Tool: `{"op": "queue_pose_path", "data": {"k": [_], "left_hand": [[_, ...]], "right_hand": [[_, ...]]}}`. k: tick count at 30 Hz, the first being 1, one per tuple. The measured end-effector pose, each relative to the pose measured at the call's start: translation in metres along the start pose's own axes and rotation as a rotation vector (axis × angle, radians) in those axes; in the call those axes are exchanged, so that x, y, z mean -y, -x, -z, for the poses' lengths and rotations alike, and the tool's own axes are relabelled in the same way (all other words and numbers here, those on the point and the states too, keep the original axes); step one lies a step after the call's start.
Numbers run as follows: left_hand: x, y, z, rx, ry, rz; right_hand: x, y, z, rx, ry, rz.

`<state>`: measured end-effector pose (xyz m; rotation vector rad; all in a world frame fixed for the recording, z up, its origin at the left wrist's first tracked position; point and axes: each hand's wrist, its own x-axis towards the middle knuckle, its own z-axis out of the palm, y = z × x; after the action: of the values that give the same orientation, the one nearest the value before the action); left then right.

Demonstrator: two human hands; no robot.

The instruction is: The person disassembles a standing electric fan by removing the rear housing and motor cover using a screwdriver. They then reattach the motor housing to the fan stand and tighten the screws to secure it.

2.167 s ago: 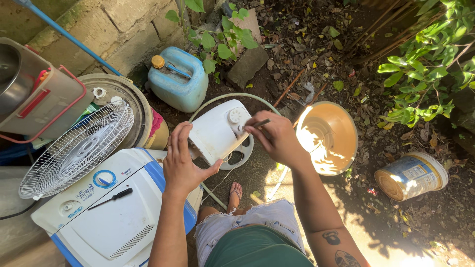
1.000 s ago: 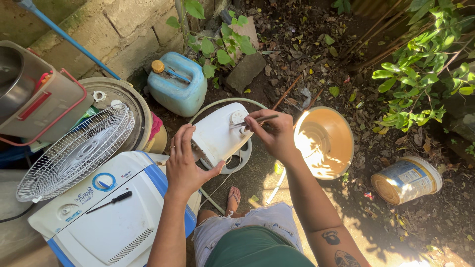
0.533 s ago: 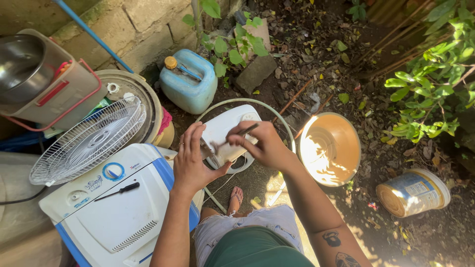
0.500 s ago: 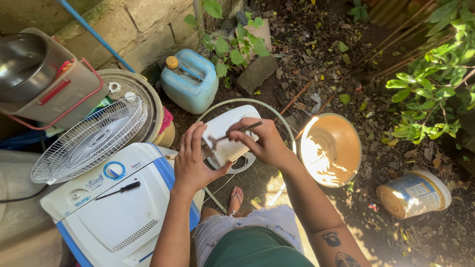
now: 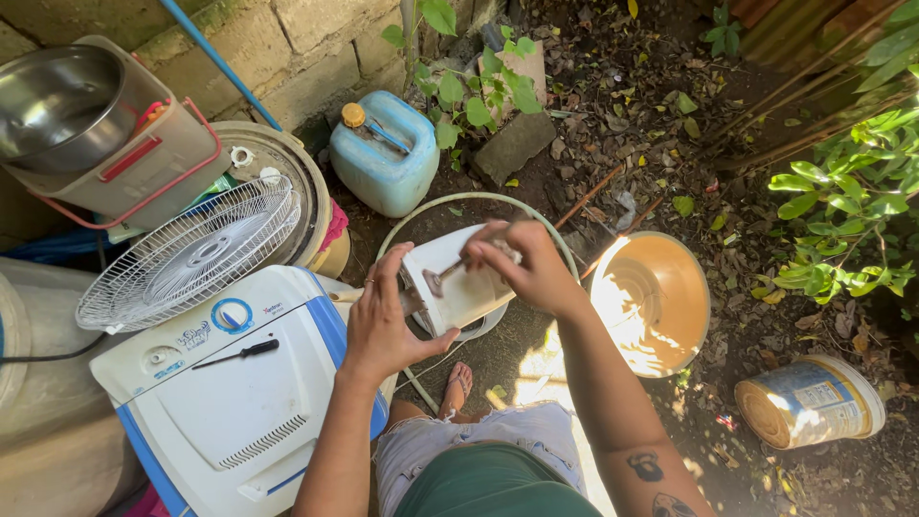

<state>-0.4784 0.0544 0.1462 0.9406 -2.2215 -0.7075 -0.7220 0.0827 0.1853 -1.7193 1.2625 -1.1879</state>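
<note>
Outdoors on leaf-strewn dirt by a block wall, the person's left hand (image 5: 383, 321) is wrapped around a white fan housing (image 5: 458, 282) held over the knees, while the right hand (image 5: 526, 268) pinches something small at its top edge, can't tell what. Looks like mid-teardown: fan grille (image 5: 187, 251) already off and resting on a drum, screwdriver (image 5: 247, 352) lying unused on the white-and-blue box (image 5: 230, 402). Blue jug (image 5: 385, 158), tan basin (image 5: 656, 302) and tipped paint bucket (image 5: 809, 402) crowd the ground around

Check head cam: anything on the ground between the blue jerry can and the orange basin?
Yes. In the head view, the white fan housing, held in both hands, and the far arc of a pale ring lie between the blue jerry can and the orange basin.
</note>
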Motion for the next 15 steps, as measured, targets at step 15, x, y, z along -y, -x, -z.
{"op": "queue_pose_path", "data": {"k": [15], "left_hand": [[0.002,0.001,0.002,0.055,0.031,-0.017]], "right_hand": [[-0.027,-0.033,-0.007,0.117,-0.364,-0.115]]}}
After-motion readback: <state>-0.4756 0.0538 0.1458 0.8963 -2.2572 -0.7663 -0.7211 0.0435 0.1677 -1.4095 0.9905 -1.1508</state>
